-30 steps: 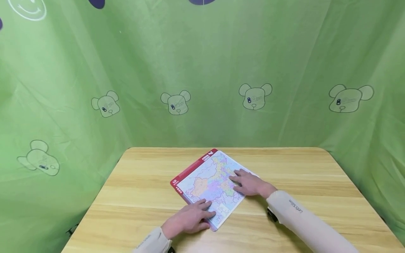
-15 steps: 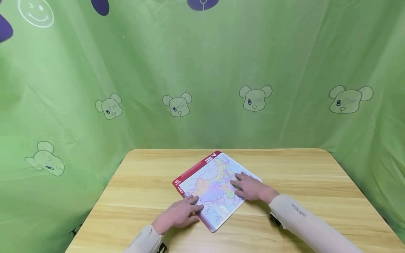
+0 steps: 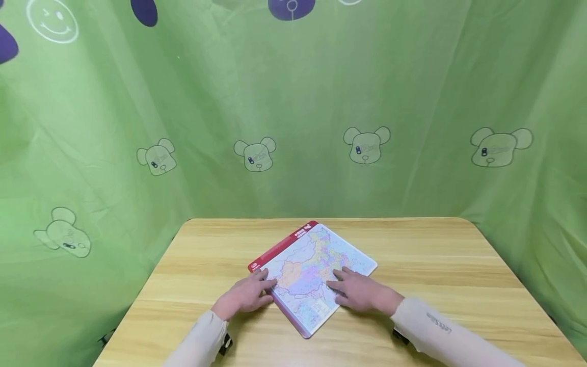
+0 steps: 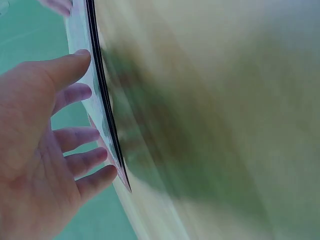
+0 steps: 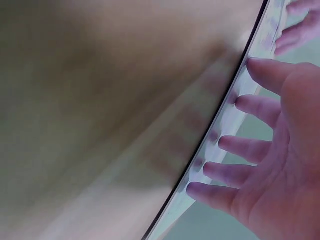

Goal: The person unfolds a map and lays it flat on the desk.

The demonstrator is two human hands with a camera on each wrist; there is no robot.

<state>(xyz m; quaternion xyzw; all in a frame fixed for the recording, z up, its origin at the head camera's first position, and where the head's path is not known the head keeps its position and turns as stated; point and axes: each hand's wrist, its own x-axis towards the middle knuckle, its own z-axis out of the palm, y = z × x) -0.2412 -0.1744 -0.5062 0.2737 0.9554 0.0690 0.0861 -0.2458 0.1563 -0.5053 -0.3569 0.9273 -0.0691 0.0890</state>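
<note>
A flat rectangular map board [image 3: 312,272] with a red band along its far left side lies turned at an angle on the wooden table. Pastel regions in orange, purple and yellow cover its face. Over the board's left edge, near the red corner, spreads my left hand [image 3: 247,293], its fingertips at the border. My right hand [image 3: 362,291] lies on the right side, spread fingers reaching onto the map. Dark layered lines run along the board's edge [image 4: 104,95] in the left wrist view. In the right wrist view, fingertips [image 5: 227,142] of the right hand touch the printed surface.
The wooden table [image 3: 206,244] has rounded far corners. Behind it and along both sides hangs a green curtain [image 3: 302,178] printed with bear heads. Light sleeves cover both forearms.
My left hand has slid from the board's near corner up along its left edge toward the red corner. My right hand has moved a little nearer along the right side. The board stays about in place.
</note>
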